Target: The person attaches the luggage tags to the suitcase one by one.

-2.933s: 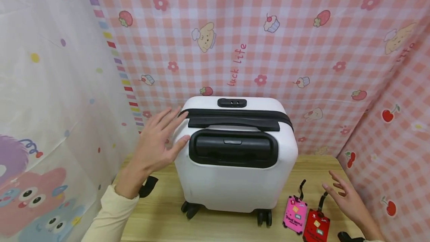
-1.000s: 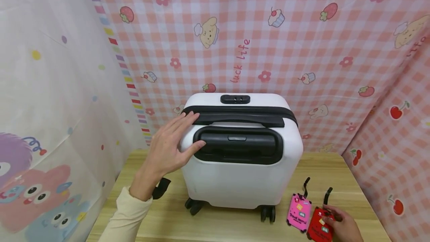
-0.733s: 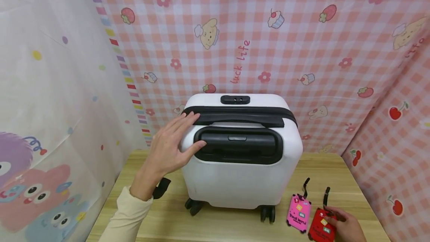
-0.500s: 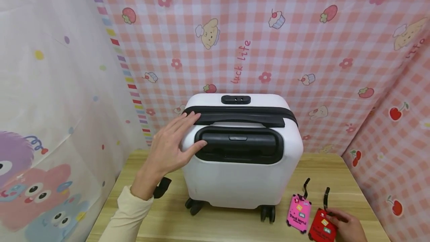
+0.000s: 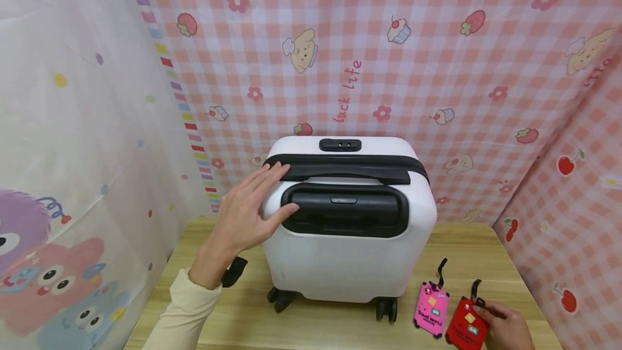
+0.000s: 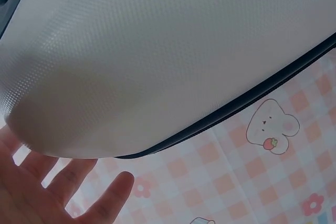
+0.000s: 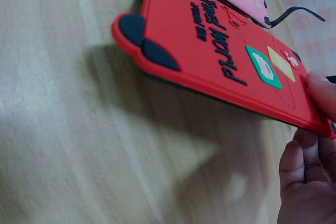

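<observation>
A white suitcase (image 5: 340, 269) with a black top handle and black wheels stands upright on the wooden table. My left hand (image 5: 245, 212) rests on its upper left corner, fingers fairly straight; the left wrist view shows those fingers (image 6: 68, 182) along the shell's edge. At the lower right, my right hand (image 5: 507, 328) pinches the strap end of a red luggage tag (image 5: 466, 325) between thumb and fingers. In the right wrist view the red tag (image 7: 220, 56) is tilted, part of it raised over the table. Beside it lies a pink luggage tag (image 5: 431, 309) with a black strap.
The wooden table (image 5: 457, 242) backs onto a pink checked cloth (image 5: 340, 42). A white patterned curtain (image 5: 97, 150) hangs on the left. The suitcase has a combination lock (image 5: 340, 145) on top and a recessed black pull handle (image 5: 345, 212).
My left hand has moved right onto the suitcase corner and stays there. My right hand has come down to the red luggage tag, taken hold of it and tilted it slightly.
</observation>
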`<state>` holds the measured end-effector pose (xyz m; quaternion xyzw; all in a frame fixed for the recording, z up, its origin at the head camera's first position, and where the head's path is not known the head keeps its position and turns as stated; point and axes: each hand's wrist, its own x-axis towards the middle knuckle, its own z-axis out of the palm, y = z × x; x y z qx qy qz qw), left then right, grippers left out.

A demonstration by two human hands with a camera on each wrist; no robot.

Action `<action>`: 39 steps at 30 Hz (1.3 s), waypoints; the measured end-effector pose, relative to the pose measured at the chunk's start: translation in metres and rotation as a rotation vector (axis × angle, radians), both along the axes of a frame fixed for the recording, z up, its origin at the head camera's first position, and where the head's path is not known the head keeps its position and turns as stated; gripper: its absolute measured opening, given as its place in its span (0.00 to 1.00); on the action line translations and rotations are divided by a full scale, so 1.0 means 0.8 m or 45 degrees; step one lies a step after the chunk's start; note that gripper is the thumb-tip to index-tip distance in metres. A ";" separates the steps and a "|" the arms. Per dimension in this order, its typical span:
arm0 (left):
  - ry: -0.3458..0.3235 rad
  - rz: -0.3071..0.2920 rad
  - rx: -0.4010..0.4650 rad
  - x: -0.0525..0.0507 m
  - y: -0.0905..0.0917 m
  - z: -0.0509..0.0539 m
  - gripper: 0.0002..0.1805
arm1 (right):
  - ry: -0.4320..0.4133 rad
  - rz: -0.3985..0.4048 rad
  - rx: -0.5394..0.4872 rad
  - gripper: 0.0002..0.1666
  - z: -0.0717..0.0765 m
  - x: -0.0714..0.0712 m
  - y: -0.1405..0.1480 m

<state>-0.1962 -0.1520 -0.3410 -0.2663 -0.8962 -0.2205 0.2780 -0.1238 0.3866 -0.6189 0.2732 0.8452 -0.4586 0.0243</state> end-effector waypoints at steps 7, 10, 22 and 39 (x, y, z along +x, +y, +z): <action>-0.012 0.000 0.005 0.000 0.000 0.000 0.38 | -0.023 0.013 -0.007 0.44 0.017 -0.003 0.003; -0.011 -0.004 0.009 0.000 -0.001 0.000 0.38 | -0.015 0.036 -0.004 0.42 0.028 -0.005 0.004; -0.052 0.007 0.010 0.000 0.000 -0.002 0.39 | 0.151 0.181 0.054 0.38 0.089 -0.012 -0.003; -0.033 -0.006 0.018 0.000 0.001 -0.002 0.39 | 0.471 0.294 0.037 0.27 0.161 -0.026 -0.031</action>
